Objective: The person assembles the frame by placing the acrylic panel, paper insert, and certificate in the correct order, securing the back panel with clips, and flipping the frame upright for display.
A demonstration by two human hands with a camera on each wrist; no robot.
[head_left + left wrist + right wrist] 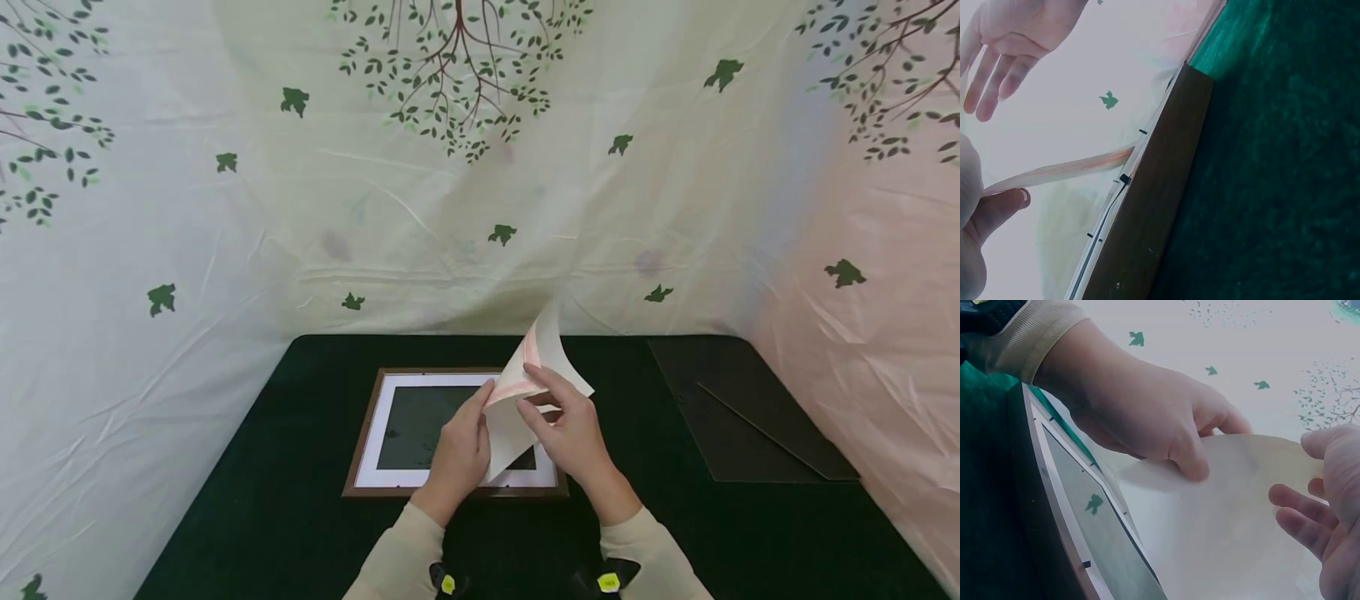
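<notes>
My left hand (462, 437) pinches the edge of a curled white sheet of paper (512, 429) with a pink band on it, its thumb (1000, 215) pressed against one face. In the right wrist view, the left hand (1147, 406) bends the sheet (1229, 519) downward. My right hand (567, 421) is close in front of the paper, fingers loosely bent and parted; the right wrist view shows these fingers (1304, 515) spread beside the sheet. Beneath both hands lies a brown-edged picture frame (363, 433) with a white mat and dark glass, partly covered by the paper.
A dark backing board (750, 417) with a thin raised strut (761, 429) lies at the right of the green-covered table (285, 517). Small black tabs (1124, 179) stick up along the frame's inner edge. Behind the table hangs a leaf-printed cloth (420, 233).
</notes>
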